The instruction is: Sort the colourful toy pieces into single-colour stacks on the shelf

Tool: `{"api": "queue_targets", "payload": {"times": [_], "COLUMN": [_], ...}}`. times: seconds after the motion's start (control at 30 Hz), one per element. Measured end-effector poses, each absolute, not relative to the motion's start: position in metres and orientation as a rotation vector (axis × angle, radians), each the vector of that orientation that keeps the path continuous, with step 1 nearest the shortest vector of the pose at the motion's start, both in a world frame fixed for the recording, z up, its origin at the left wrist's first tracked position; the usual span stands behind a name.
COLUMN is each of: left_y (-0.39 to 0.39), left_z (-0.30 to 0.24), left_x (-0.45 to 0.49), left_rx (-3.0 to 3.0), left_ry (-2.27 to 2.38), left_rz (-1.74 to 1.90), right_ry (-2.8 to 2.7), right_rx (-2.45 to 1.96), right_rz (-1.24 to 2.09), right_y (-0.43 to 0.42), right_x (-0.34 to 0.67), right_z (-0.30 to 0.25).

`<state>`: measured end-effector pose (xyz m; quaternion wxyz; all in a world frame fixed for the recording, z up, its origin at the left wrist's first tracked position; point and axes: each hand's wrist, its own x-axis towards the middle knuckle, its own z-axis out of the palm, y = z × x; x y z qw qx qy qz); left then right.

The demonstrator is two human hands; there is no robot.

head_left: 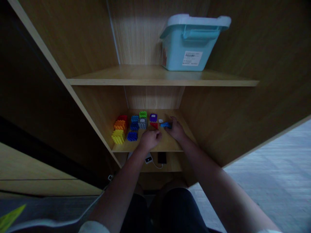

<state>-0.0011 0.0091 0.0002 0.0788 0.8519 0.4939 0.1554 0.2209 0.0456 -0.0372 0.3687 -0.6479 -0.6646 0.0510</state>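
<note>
Wooden cabinet shelf point(170, 145), near to far: my left hand point(150, 139) rests curled closed just before a red block point(154, 125), and my right hand point(176, 130) pinches a small blue block point(166, 124) lying on the board. Coloured blocks point(132, 126) stand in rows to the left; a pale blue lidded bin point(191, 45) sits on the upper shelf point(121, 77).

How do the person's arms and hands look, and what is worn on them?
The left hand and right hand wear no gloves, and no watch shows; the arms are bare up to a pale left sleeve and right sleeve at the bottom edge.
</note>
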Motion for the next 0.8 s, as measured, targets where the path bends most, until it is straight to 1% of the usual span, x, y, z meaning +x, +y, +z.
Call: {"api": "queue_targets", "payload": {"times": [0.8], "left_y": [0.0068], "left_z": [0.0042], "left_x": [-0.0011], "left_rx": [2.541], "left_ry": [1.476], "left_rz": [0.470], "right_ry": [-1.702], "right_rx": [-1.724], "right_rz": [0.068], "right_y": [0.0418], "right_x": [0.2233], "right_z": [-0.0367]}}
